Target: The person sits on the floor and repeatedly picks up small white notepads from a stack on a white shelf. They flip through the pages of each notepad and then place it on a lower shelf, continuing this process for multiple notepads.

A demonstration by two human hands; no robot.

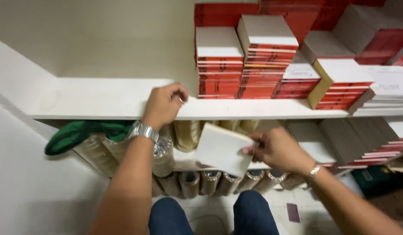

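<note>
Shelving unit, white, two levels visible. Upper white shelf board (101, 102) carries stacks of red-spined paperback books (245, 65) on its right half, covers white or tan, packed side by side; the left half of that board is bare. Lower shelf (188, 164) holds rolls of clear-wrapped brown tape (166, 152), a crumpled green cloth (79, 132) at the left end, and more flat book stacks (362, 143) to the right. Another row of tape rolls (210, 180) sits under that, cores facing out.

Left hand (164, 104), silver metal watch (143, 130) on the wrist, rests on the front edge of the upper board, fingers curled down over it, grasping nothing else.

Right hand (277, 150) pinches a thin white square-cornered book (221, 148) by its right edge, thumb on top, fingers beneath. Book is tilted, held in the air just in front of the lower shelf, between the two hands, overlapping the tape rolls behind it.

Blue-trousered knees (210, 215) at the bottom of the view.
</note>
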